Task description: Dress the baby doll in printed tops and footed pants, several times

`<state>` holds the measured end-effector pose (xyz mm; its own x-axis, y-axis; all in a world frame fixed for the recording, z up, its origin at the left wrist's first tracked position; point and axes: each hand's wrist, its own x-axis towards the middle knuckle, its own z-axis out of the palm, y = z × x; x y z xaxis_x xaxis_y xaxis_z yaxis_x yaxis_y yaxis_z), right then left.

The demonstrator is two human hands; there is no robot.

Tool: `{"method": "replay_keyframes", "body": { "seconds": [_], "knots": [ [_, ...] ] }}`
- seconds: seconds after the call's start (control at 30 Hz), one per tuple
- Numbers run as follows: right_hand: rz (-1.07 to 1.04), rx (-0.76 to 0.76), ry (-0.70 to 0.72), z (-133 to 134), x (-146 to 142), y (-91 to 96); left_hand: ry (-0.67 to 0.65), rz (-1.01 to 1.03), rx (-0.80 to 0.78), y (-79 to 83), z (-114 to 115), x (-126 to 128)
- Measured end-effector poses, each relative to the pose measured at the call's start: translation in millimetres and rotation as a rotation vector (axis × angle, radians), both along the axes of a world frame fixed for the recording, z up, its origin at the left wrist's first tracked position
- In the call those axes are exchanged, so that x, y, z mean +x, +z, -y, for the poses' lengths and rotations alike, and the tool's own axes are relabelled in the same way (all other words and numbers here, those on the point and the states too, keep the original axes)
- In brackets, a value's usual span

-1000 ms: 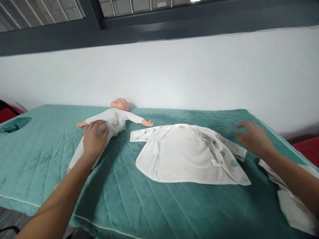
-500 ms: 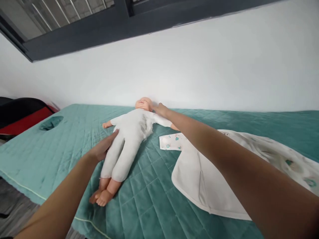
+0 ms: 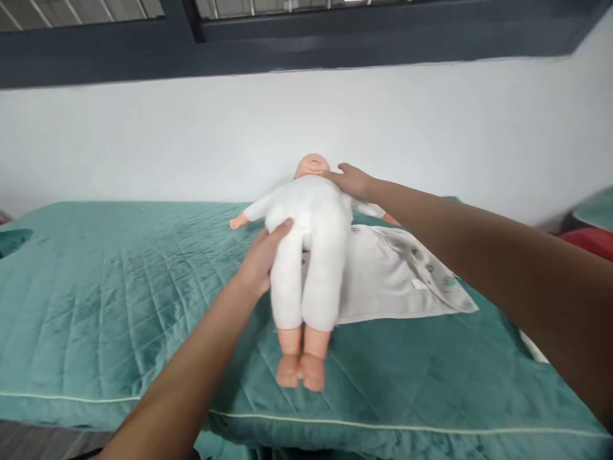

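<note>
A baby doll [image 3: 311, 214] with a white cloth body and bare plastic head, hands and feet is held face up over the bed, its feet toward me. My left hand [image 3: 268, 252] grips it at the hip, thumb on top of the thigh and the other fingers hidden beneath. By the doll's neck and shoulder, my right hand [image 3: 352, 180] holds the upper body, with some fingers out of sight behind it. Partly under the doll and to its right, a white baby garment [image 3: 383, 287] with a small print lies spread out.
Quilted teal fabric with pale piping covers the bed [image 3: 119, 306], which has a hole [image 3: 14, 241] at its far left. Behind it rises a white wall [image 3: 191, 140] below a dark window frame [image 3: 287, 48]. Something red [image 3: 591, 241] shows at the right edge.
The doll has been lifted and carried right, from beside the garment to above it, with both hands on it. My view has turned to the right.
</note>
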<state>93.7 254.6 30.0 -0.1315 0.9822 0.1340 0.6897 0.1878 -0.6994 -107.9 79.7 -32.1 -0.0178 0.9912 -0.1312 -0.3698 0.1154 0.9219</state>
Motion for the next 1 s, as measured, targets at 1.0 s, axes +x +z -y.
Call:
{"method": "replay_keyframes", "body": {
  "seconds": [1.0],
  "knots": [
    [0.832, 0.259, 0.518, 55.7, -28.6, -71.6, 0.297, -1.476, 0.343, -98.7, -42.0, 68.0]
  ]
}}
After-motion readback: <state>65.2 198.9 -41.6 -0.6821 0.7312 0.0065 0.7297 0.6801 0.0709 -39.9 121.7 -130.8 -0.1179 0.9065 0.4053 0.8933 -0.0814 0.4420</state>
